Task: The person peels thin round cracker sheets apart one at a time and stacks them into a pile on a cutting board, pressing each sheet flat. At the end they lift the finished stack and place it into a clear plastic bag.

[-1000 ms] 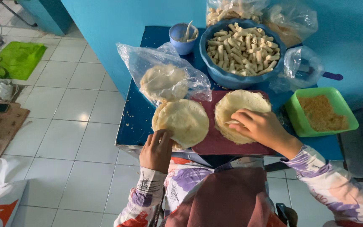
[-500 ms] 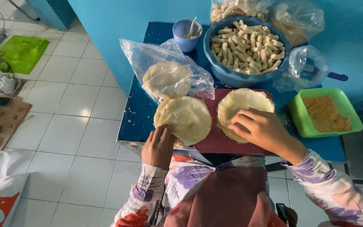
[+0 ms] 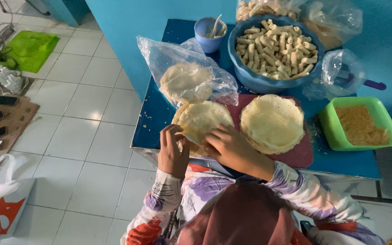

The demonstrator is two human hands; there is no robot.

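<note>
— Inspecting hands first: left hand [image 3: 172,152] curled at near edge of left stack of thin round wrappers [image 3: 200,124], fingertips pinching the rim; grip narrow, on the top sheet's edge. Right hand [image 3: 230,145] laid flat on same stack, fingers spread, pressing rather than clasping.

— Location of stack?

— On dark red board [image 3: 298,154] at front of blue counter [image 3: 159,115], overhanging the board's left end. Second stack of wrappers [image 3: 272,122] just beside, on same board, untouched. Bagged wrappers [image 3: 186,81] behind, in clear plastic.

— Surroundings?

— Blue bowl of finished rolls [image 3: 275,45] at back, small blue cup [image 3: 209,34] with utensil left of it, green tray of crumbs [image 3: 359,124] at right.

— Risks noted?

— Likely tearing of top sheet if peeled too quickly from the pinched rim: sheets look thin and possibly clinging together. Possible lifting of two sheets at once. Stack near counter edge; sideways pull could drag it off onto tiled floor [image 3: 91,136]. Sleeve brushing second stack also conceivable.
</note>
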